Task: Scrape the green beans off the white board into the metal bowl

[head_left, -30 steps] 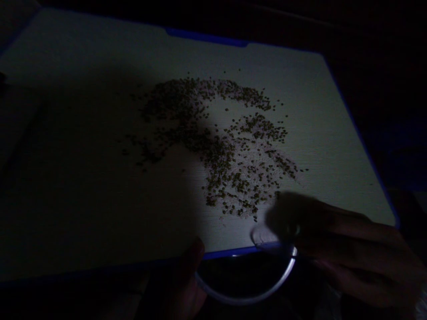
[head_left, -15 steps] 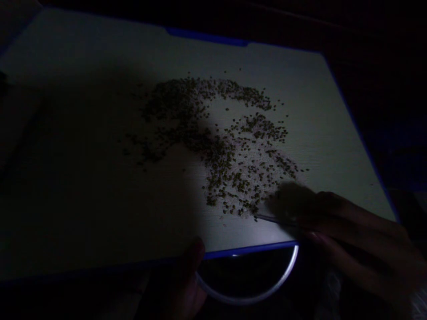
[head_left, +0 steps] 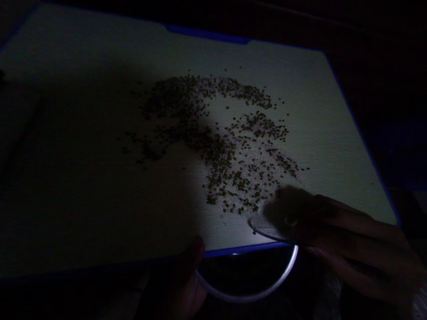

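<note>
A white board with a blue rim (head_left: pixel 300 89) lies in dim light with many small brownish seeds (head_left: pixel 240 151) scattered over its middle and right. My right hand (head_left: pixel 340 240) comes in from the lower right, fingers pinched on a small thin clear disc (head_left: pixel 262 227) held at the seeds' near edge. My left hand (head_left: pixel 183 284) sits at the board's near edge, thumb up beside a round dish with a pale rim (head_left: pixel 287 275); its fingers are hidden in the dark.
The left half of the board lies in deep shadow. Everything around the board is dark and cannot be made out. The dish sits partly under the board's near edge.
My right hand went from the board's near edge up to the seeds, then drew slightly back. The clear disc turned edge-on and now shows flat again. My left hand stayed put.
</note>
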Demonstrator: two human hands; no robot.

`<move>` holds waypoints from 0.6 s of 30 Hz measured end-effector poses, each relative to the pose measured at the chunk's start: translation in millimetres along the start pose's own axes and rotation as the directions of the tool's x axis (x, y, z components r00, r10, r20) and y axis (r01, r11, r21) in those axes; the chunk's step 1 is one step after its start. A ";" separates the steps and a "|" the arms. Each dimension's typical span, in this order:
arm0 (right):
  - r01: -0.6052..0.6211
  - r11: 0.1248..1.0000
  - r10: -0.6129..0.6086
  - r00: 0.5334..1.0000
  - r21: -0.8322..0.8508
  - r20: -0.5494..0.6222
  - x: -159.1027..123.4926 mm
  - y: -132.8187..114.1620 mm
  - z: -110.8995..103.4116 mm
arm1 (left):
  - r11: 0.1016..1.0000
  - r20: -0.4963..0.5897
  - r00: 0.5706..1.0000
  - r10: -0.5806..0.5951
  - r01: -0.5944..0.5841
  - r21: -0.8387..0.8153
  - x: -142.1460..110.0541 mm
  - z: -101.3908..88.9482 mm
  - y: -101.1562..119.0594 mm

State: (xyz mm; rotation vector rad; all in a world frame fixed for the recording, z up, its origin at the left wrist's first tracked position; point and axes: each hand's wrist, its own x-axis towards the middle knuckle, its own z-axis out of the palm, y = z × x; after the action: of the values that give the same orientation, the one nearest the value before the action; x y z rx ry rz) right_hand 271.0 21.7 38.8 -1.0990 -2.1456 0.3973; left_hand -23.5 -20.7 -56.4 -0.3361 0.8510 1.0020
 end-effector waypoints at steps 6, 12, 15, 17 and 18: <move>0.022 0.997 -0.024 1.000 0.074 0.015 -1.9 4.1 -2.0 | 0.997 -0.078 0.996 0.045 -0.041 0.062 -5.3 -2.3 2.8; 0.067 0.993 -0.073 0.996 0.093 0.060 1.7 4.7 -9.1 | 0.997 -0.010 0.998 0.068 -0.068 0.036 -4.8 17.4 -0.9; 0.095 0.995 -0.095 0.995 0.015 0.035 3.2 4.2 -8.3 | 0.995 0.041 0.999 0.028 -0.031 0.090 -4.1 21.8 -2.5; 0.112 0.993 -0.112 0.994 0.026 0.019 6.2 3.1 -5.0 | 0.995 -0.012 1.000 0.016 -0.014 0.101 -4.3 20.4 -4.3; 0.106 0.993 -0.106 0.994 0.043 0.009 8.5 2.2 -2.9 | 0.995 -0.049 0.999 0.018 -0.014 0.094 -4.3 18.2 -5.4</move>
State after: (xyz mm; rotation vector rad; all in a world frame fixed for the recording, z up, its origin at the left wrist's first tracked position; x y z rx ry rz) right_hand 270.8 29.7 43.5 -0.9567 -2.1840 0.3989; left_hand -11.5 -15.1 -42.1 -0.2757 0.9436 0.9684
